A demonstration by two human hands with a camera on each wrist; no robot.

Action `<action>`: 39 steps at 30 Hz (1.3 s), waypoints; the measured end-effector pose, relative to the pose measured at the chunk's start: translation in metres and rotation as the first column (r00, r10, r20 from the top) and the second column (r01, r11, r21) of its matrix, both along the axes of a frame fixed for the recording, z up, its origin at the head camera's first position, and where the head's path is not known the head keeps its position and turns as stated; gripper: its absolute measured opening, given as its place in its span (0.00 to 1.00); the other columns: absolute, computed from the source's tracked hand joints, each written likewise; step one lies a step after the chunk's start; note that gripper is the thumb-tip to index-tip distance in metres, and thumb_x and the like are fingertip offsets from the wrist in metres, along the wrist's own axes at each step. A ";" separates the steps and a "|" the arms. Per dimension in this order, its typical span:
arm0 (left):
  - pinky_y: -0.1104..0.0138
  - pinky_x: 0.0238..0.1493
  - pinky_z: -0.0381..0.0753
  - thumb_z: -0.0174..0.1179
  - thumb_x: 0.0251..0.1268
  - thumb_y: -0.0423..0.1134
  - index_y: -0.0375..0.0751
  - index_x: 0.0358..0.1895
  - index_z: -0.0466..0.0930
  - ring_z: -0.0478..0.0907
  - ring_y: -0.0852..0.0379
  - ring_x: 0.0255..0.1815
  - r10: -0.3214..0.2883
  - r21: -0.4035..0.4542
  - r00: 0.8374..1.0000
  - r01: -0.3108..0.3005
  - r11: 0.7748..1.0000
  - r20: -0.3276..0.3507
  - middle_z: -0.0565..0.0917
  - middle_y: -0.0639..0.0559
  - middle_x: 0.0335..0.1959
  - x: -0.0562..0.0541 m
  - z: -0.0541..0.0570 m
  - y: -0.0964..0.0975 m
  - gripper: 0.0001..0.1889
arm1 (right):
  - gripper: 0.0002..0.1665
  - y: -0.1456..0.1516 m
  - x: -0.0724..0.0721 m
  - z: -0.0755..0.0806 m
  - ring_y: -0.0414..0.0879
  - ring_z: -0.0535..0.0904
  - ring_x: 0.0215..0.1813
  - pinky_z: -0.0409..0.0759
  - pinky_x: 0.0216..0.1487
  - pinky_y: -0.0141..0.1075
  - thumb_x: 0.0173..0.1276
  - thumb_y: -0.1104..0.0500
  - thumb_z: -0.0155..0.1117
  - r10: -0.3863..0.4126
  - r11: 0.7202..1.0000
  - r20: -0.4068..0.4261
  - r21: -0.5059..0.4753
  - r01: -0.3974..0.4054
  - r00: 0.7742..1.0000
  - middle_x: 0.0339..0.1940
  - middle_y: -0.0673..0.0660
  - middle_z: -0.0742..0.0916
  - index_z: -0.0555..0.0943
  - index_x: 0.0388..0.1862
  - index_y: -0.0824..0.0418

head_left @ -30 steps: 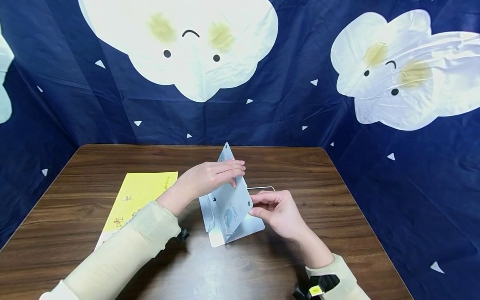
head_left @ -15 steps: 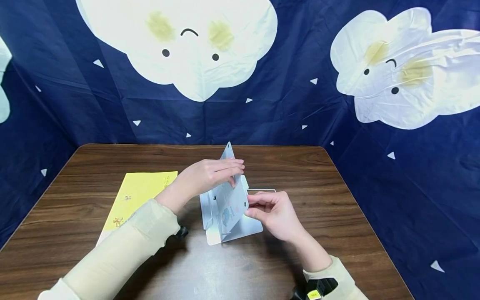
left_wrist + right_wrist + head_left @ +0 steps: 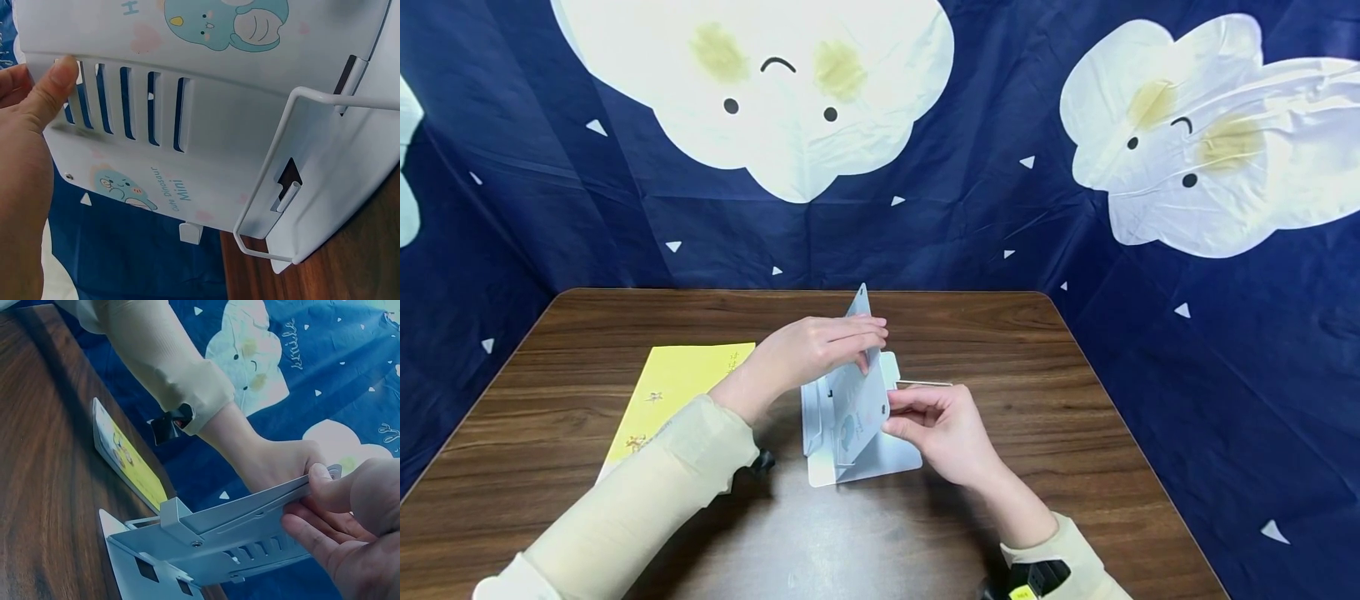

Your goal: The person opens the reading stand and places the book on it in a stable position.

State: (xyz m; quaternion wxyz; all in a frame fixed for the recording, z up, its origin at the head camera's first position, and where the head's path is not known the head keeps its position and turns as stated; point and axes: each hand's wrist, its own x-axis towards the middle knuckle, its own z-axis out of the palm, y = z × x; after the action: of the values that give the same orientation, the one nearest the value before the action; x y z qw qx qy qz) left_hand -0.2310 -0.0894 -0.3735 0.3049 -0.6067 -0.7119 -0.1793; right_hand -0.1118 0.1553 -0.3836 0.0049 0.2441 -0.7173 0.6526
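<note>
A pale blue-white metal book stand [image 3: 863, 408] stands on the table, its slotted panel raised from a flat base plate [image 3: 891, 457]. Cartoon dinosaurs and the words "Cute Dinosaur Mini" decorate the panel [image 3: 215, 119] in the left wrist view. My left hand [image 3: 808, 354] grips the panel's upper edge, thumb [image 3: 53, 87] on the printed face near the slots. With thumb and fingers, my right hand [image 3: 951, 433] pinches the panel's near right corner. A bent white wire holder [image 3: 265, 162] crosses the lower front of the panel. In the right wrist view the panel's back [image 3: 237, 537] shows.
Left of the stand lies a yellow book [image 3: 688, 387], partly covered by the left forearm. A thin white wire [image 3: 925, 383] sticks out behind the panel on the right. The brown wooden table [image 3: 1037, 492] backs onto a dark blue cloth [image 3: 985, 233] with clouds.
The panel has tipped slightly further upright, its near corner shifting left with my right hand. The wire behind it looks flatter. My left hand keeps its grip almost in place.
</note>
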 end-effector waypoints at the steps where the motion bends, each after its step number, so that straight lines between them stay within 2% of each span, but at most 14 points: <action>1: 0.62 0.65 0.79 0.77 0.59 0.39 0.36 0.62 0.84 0.81 0.53 0.67 -0.005 0.000 1.000 0.005 1.000 0.002 0.86 0.48 0.63 0.000 0.000 0.000 0.27 | 0.15 -0.001 0.000 0.000 0.43 0.89 0.41 0.89 0.41 0.36 0.60 0.78 0.76 -0.007 1.000 0.004 0.003 0.007 1.000 0.44 0.65 0.92 0.89 0.47 0.76; 9: 0.62 0.65 0.79 0.78 0.58 0.36 0.35 0.59 0.85 0.82 0.52 0.66 -0.032 -0.009 0.999 0.032 0.999 -0.012 0.86 0.46 0.62 -0.003 0.002 -0.001 0.25 | 0.15 -0.006 0.004 0.002 0.44 0.89 0.42 0.89 0.44 0.38 0.60 0.77 0.77 -0.035 0.999 0.018 0.023 0.034 0.999 0.43 0.64 0.92 0.89 0.47 0.76; 17: 0.61 0.63 0.80 0.79 0.55 0.37 0.37 0.60 0.86 0.82 0.53 0.66 -0.046 -0.005 0.999 0.046 0.999 0.001 0.87 0.48 0.62 -0.005 0.004 -0.003 0.27 | 0.15 -0.013 0.006 0.002 0.45 0.90 0.42 0.89 0.45 0.40 0.60 0.77 0.77 -0.040 0.999 0.005 0.017 0.040 0.999 0.42 0.63 0.92 0.89 0.47 0.75; 25: 0.64 0.62 0.81 0.78 0.59 0.38 0.37 0.58 0.86 0.82 0.54 0.65 -0.047 -0.024 0.999 0.048 0.999 0.020 0.87 0.48 0.61 -0.007 0.008 -0.004 0.23 | 0.16 -0.019 0.007 0.003 0.42 0.89 0.41 0.89 0.46 0.40 0.60 0.77 0.78 -0.049 0.999 0.002 0.012 0.049 0.999 0.39 0.62 0.92 0.89 0.47 0.76; 31: 0.64 0.61 0.82 0.78 0.58 0.37 0.37 0.57 0.87 0.82 0.54 0.65 -0.071 -0.024 0.997 0.072 0.997 0.030 0.87 0.49 0.60 -0.009 0.009 -0.006 0.23 | 0.15 -0.023 0.007 0.003 0.48 0.91 0.42 0.89 0.46 0.40 0.60 0.75 0.79 -0.063 0.998 0.009 0.017 0.063 0.998 0.41 0.62 0.92 0.90 0.47 0.74; 39: 0.63 0.58 0.84 0.80 0.54 0.38 0.37 0.56 0.87 0.84 0.54 0.63 -0.066 -0.015 0.998 0.066 0.998 0.007 0.88 0.48 0.59 -0.010 0.009 -0.005 0.24 | 0.15 -0.027 0.008 0.004 0.52 0.91 0.43 0.89 0.46 0.41 0.60 0.75 0.79 -0.066 0.998 0.020 0.014 0.065 0.998 0.41 0.63 0.92 0.90 0.47 0.74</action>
State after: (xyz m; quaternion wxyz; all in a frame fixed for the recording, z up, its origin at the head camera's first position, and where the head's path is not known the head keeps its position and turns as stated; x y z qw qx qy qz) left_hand -0.2407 -0.0948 -0.3642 0.2919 -0.6314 -0.6940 -0.1856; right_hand -0.1043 0.1288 -0.3792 0.0172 0.2136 -0.7293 0.6497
